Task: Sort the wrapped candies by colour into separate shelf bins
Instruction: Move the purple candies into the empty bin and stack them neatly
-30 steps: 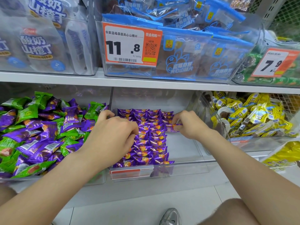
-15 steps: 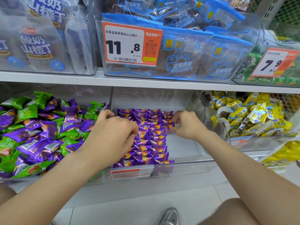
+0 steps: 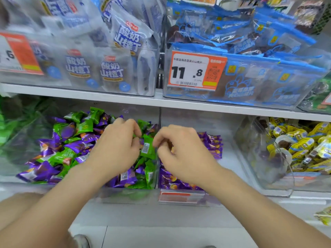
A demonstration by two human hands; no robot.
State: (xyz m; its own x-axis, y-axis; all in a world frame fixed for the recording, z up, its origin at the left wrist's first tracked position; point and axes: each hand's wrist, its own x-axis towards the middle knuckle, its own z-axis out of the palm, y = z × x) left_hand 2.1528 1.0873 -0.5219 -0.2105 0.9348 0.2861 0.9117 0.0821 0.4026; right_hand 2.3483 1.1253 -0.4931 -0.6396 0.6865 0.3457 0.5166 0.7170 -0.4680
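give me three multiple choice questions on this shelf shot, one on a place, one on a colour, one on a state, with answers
1. Where are the yellow candies? A. upper shelf B. bin right of the purple bin C. floor
2. Which colours fill the mixed bin under the left hand? A. green and purple B. red and white C. only yellow
3. How are the fingers of the right hand? A. flat on the shelf B. out of view C. curled down over candies
Answers: B, they lie beyond the purple bin's right wall; A, both wrappers are heaped there; C, they bend down above that bin.
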